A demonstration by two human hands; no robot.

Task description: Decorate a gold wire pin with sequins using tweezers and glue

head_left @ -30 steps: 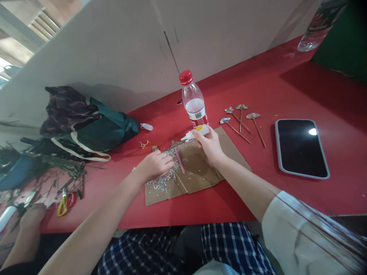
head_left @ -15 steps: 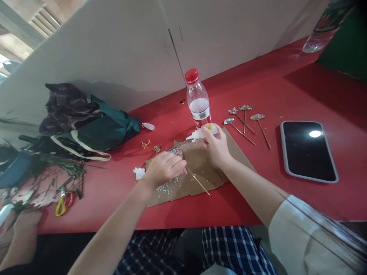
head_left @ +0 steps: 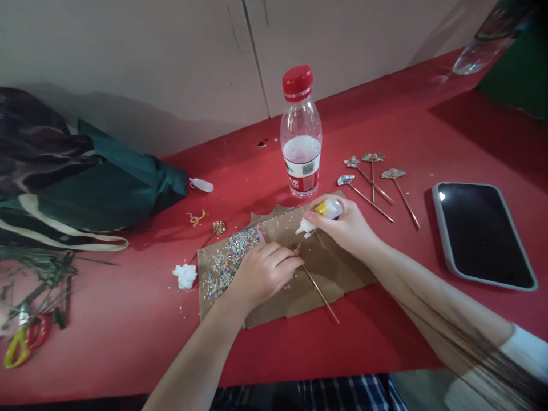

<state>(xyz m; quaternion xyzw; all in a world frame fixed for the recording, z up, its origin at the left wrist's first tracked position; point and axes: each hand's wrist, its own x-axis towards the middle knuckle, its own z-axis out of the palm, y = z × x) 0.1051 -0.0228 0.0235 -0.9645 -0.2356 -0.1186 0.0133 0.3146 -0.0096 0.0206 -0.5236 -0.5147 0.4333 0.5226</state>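
Observation:
My left hand [head_left: 266, 273] is closed, its fingertips pinching a gold hairpin [head_left: 319, 291] just below its small openwork head. The pin's thin stick slants down to the right across the cardboard sheet [head_left: 334, 279]. My right hand [head_left: 353, 228] is wrapped round a small glue bottle [head_left: 329, 209] with a yellow label. Its white nozzle points down and left, a little above the hairpin's head. Tiny multicoloured beads or chips [head_left: 233, 254] cover the cardboard's left part, and my left hand hides some of them.
A red-capped water bottle [head_left: 301, 154] stands behind the cardboard. Several decorated hairpins [head_left: 371, 197] and a phone [head_left: 483, 234] lie to the right. Leftward are white crumpled tissue [head_left: 185, 277], another hairpin [head_left: 218, 228], a small bottle [head_left: 201, 185], a green bag [head_left: 124, 182] and scissors [head_left: 26, 337].
The view has moved closer. My right hand has tilted the glue bottle so its nozzle points down nearer the hairpin. The hairpin's head now shows beside my left fingers.

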